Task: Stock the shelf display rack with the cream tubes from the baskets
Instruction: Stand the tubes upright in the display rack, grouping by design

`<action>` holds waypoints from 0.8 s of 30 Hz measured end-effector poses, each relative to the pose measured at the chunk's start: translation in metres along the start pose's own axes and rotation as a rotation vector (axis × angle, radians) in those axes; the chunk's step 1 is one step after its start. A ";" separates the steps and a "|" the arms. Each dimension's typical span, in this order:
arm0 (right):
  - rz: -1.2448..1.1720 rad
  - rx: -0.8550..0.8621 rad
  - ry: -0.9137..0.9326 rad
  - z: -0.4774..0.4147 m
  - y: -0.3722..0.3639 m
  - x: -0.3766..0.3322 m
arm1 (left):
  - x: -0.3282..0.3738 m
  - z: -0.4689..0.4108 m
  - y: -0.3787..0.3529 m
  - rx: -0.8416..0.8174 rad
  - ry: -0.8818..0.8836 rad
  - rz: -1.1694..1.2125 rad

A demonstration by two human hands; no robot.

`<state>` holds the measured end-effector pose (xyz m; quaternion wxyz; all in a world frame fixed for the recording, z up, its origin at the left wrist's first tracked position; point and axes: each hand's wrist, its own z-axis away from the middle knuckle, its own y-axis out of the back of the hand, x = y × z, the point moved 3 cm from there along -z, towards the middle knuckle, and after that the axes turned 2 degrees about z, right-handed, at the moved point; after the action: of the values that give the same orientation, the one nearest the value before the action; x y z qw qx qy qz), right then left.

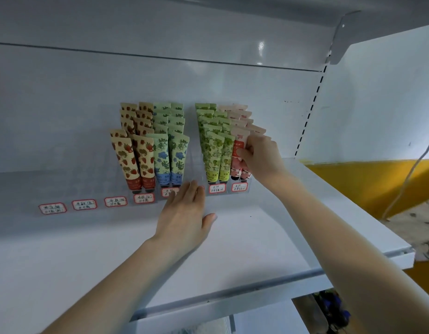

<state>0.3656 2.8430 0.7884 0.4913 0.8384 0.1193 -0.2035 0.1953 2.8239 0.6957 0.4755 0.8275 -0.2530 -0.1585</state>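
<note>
A clear display rack (146,208) stands on the white shelf (256,237) against the back wall. Its slots hold rows of strawberry-print tubes (130,162), blue-flower tubes (170,157), green tubes (217,150) and pink tubes (235,168). My right hand (261,155) grips a pink tube (240,139) at the front of the far-right slot. With fingers straight, my left hand (184,215) rests flat on the rack's front edge, near an empty slot between the blue and green rows. No basket is in view.
Several red-bordered labels (84,204) mark empty slots on the rack's left. A shelf above (208,15) overhangs. Beyond the shelf's right edge are a yellow wall (377,184), a white cable (411,174) and dark blue items below (334,307).
</note>
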 end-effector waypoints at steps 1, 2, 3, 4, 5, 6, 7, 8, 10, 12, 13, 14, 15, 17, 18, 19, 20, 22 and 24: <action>0.000 0.011 0.002 0.000 -0.001 0.001 | 0.000 0.001 -0.001 0.002 0.005 0.006; -0.007 0.010 -0.001 -0.001 -0.002 0.002 | 0.000 0.001 -0.001 0.016 0.005 0.012; -0.018 0.002 -0.003 -0.002 -0.002 0.003 | -0.001 0.001 -0.002 0.027 0.005 0.017; -0.023 -0.011 -0.009 -0.003 -0.002 0.003 | -0.001 0.001 -0.001 0.033 0.004 0.021; -0.021 -0.023 -0.013 -0.003 -0.001 0.002 | -0.001 0.001 -0.001 0.033 0.003 0.025; -0.013 -0.028 -0.011 -0.003 0.000 0.002 | -0.001 0.001 -0.001 0.036 -0.001 0.028; -0.003 -0.030 -0.011 -0.003 0.000 0.001 | -0.001 0.001 -0.002 0.037 -0.004 0.030; 0.011 -0.032 -0.008 -0.003 0.000 0.001 | -0.001 0.001 -0.002 0.038 -0.006 0.032; 0.029 -0.036 -0.003 -0.002 0.000 -0.001 | -0.001 0.000 -0.002 0.047 -0.007 0.037; 0.032 -0.037 -0.002 -0.002 -0.002 -0.001 | -0.001 0.000 -0.003 0.065 -0.005 0.040; 0.037 -0.035 -0.004 -0.002 -0.002 0.000 | -0.001 0.000 -0.004 0.068 -0.006 0.040; 0.044 -0.033 -0.003 -0.002 -0.001 0.000 | -0.001 0.000 -0.004 0.073 -0.008 0.042; 0.050 -0.032 0.002 -0.001 -0.001 0.000 | -0.001 0.000 -0.004 0.081 -0.009 0.048; 0.045 -0.034 0.007 0.000 0.000 -0.002 | 0.000 0.000 -0.004 0.093 -0.010 0.059; 0.034 -0.034 0.007 0.000 0.001 -0.003 | 0.000 0.000 -0.004 0.096 -0.012 0.063; 0.025 -0.035 0.007 0.000 0.000 -0.004 | 0.000 0.000 -0.005 0.097 -0.014 0.067; 0.018 -0.035 0.003 0.001 -0.001 -0.005 | -0.001 0.001 -0.005 0.098 -0.014 0.071; 0.012 -0.038 -0.028 0.003 -0.006 -0.003 | -0.002 0.001 -0.006 0.092 -0.009 0.078; 0.003 -0.036 -0.063 0.006 -0.011 -0.001 | -0.003 0.001 -0.008 0.079 -0.006 0.091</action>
<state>0.3593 2.8426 0.7778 0.5100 0.8228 0.1062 -0.2271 0.1948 2.8279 0.6885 0.4483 0.8328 -0.2980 -0.1290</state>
